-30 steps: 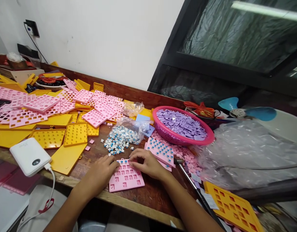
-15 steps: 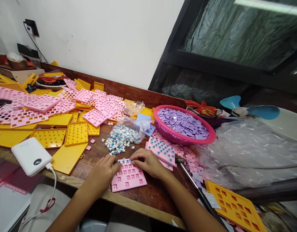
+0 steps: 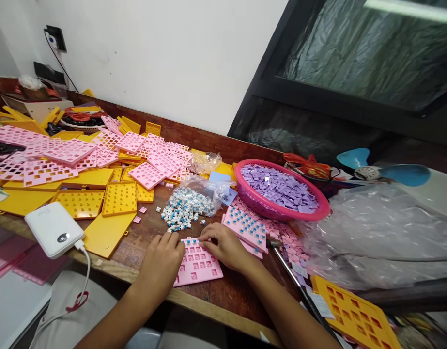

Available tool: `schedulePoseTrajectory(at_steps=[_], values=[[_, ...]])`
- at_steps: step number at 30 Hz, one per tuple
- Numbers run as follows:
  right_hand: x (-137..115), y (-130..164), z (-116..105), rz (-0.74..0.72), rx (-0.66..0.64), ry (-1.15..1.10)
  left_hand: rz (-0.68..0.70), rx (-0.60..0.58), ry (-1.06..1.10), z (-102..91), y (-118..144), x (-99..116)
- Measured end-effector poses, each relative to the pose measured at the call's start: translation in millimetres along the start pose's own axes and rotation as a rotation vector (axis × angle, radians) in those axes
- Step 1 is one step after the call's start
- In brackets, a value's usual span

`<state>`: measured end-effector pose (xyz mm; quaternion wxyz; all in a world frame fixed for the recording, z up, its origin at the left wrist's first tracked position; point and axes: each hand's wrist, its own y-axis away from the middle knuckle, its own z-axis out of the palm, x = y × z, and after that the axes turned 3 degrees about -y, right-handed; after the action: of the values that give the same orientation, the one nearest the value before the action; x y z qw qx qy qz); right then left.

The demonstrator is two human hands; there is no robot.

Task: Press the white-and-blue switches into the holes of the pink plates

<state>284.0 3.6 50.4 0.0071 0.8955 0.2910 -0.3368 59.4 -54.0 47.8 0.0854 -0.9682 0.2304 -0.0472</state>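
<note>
A pink grid plate (image 3: pixel 199 265) with square holes lies flat near the table's front edge, a few blue-topped switches seated along its far row. My left hand (image 3: pixel 163 259) rests on the plate's left edge, fingers curled. My right hand (image 3: pixel 225 246) presses on the plate's top right corner, fingertips pinched on a small switch there. Just beyond lies a loose pile of white and blue switches (image 3: pixel 181 211) spilling from a clear bag (image 3: pixel 205 189). A filled pink plate (image 3: pixel 245 227) sits right of my right hand.
Heaps of pink plates (image 3: pixel 69 152) and yellow plates (image 3: pixel 119 198) cover the left of the wooden table (image 3: pixel 226 295). A pink basket (image 3: pixel 319 213) holds purple keycaps. A white power bank (image 3: pixel 53 229) with cable sits front left. Crumpled plastic sheeting (image 3: pixel 376 232) and a yellow plate (image 3: pixel 354 310) lie right.
The view has shifted slightly, so everything sits a little further right. My hands stay on the pink plate, the right fingertips working along its far row.
</note>
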Motion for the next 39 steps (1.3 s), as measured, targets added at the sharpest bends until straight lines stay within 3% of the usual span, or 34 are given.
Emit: schedulePoseTrajectory(at_steps=[5, 7, 10, 15, 17, 21, 25, 28, 36, 39], values=[[2, 1, -3, -0.053, 0.001, -0.108, -0.048, 0.080, 0.100, 7.3, 1, -5], [9, -1, -2, -0.052, 0.114, -0.080, -0.036, 0.100, 0.104, 9.4, -1, -4], [22, -9, 3, -0.035, 0.247, 0.157, 0.003, 0.095, 0.064, 9.1, -3, 0], [30, -19, 7, 0.021, 0.125, 0.406, -0.023, 0.139, 0.327, 6.3, -4, -17], [27, -18, 4, 0.026, 0.134, 0.417, -0.073, 0.197, 0.402, 7.0, -4, -33], [13, -8, -8, -0.026, 0.166, 0.270, -0.133, 0.263, 0.299, 11.6, -7, -56], [-1, 2, -20, -0.022, 0.005, 0.042, -0.101, 0.147, 0.279, 15.8, -10, -55], [-4, 4, -23, 0.002, -0.089, -0.004, -0.101, 0.091, 0.314, 17.2, -11, -52], [0, 4, -21, -0.017, -0.118, 0.037, -0.077, 0.096, 0.347, 17.1, -12, -53], [3, 3, -12, -0.012, -0.052, 0.024, -0.116, 0.111, 0.307, 17.7, -11, -53]])
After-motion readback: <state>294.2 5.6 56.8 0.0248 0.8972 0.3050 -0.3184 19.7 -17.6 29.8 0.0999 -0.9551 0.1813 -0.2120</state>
